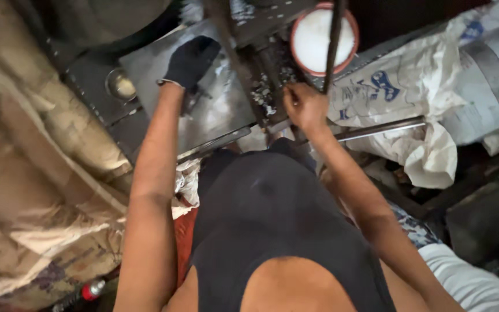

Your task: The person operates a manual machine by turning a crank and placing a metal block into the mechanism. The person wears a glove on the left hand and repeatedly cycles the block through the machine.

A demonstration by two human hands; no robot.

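My left hand [190,59] wears a dark glove and rests palm-down on a flat grey metal sheet [220,110] lying on a machine bed. My bare right hand [305,107] is closed around something small at the edge of the dark machine part [270,75], which is strewn with pale metal chips. What the right fingers hold is hidden. A thin dark rod [334,40] runs down just above the right hand.
A round bowl with an orange rim and white contents [321,37] stands beyond the right hand. White printed sacks [411,98] lie to the right, with a metal bar [382,128] across them. Crumpled brown sacking [41,173] covers the left. A small red-capped bottle [90,289] lies low left.
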